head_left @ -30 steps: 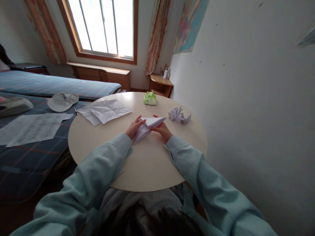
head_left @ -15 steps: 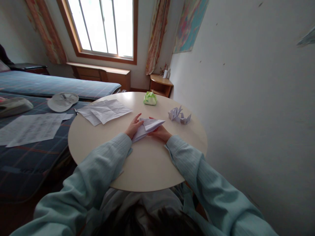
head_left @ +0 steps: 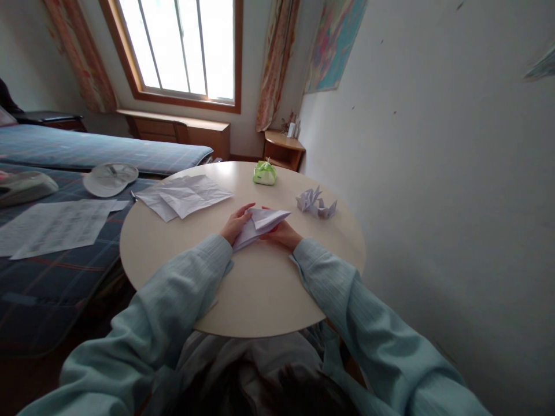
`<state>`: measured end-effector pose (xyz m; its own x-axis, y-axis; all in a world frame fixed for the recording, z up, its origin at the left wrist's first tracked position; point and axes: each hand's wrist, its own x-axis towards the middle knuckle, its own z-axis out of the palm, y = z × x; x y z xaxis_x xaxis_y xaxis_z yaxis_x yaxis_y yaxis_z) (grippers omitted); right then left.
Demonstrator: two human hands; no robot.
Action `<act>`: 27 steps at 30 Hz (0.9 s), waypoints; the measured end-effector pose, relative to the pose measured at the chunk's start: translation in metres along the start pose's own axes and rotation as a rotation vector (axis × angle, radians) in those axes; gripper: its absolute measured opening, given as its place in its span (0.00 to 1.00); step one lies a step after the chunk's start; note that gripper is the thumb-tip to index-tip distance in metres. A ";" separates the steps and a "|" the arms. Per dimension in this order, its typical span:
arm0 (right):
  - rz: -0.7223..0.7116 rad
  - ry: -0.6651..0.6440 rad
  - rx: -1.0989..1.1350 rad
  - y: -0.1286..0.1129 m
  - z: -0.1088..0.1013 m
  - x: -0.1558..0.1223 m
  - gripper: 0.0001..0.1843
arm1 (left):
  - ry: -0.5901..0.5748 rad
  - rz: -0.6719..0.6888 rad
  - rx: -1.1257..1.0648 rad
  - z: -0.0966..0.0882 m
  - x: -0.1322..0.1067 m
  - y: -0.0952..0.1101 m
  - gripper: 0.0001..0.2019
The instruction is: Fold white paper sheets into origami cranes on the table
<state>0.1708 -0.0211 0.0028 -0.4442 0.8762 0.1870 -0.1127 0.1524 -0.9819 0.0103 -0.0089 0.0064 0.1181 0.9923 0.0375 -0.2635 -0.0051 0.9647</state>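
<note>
A folded white sheet of paper [head_left: 260, 223], with a pointed end toward the right, is held between my two hands above the table's middle. My left hand [head_left: 236, 223] grips its left side, the thumb lying on top of the paper. From the right, my right hand [head_left: 282, 234] closes on the lower right edge, and its fingers are partly hidden beneath and behind the paper. Folded paper shapes with pointed tips [head_left: 309, 200] stand on the table to the right of my hands. Creased white sheets [head_left: 186, 195] lie flat to the left.
The round cream table [head_left: 269, 306] fills the middle. A green tissue pack [head_left: 264, 173] sits toward its far edge. At left, a plaid bed [head_left: 39, 300] carries printed sheets [head_left: 60, 226] and a white cap [head_left: 111, 179]. A white wall [head_left: 442, 190] runs close along the right.
The fingers of my left hand have shifted slightly against the paper, the index finger lying lower toward it. The paper and my right hand look almost unmoved.
</note>
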 end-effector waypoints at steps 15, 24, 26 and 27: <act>-0.022 0.083 0.026 0.000 0.000 0.000 0.44 | -0.039 -0.018 0.108 0.004 -0.008 0.004 0.23; -0.099 0.144 0.068 0.001 0.002 0.001 0.32 | -0.240 0.097 0.438 0.004 -0.013 0.008 0.41; -0.134 0.160 0.032 0.001 0.002 0.002 0.29 | -0.254 0.120 0.533 0.003 -0.013 0.008 0.43; -0.147 0.169 0.010 0.002 0.001 0.002 0.28 | -0.255 0.118 0.575 0.003 -0.013 0.009 0.45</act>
<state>0.1686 -0.0197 0.0014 -0.2677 0.9092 0.3190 -0.1739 0.2801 -0.9441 0.0097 -0.0225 0.0155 0.3629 0.9205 0.1447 0.2590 -0.2488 0.9333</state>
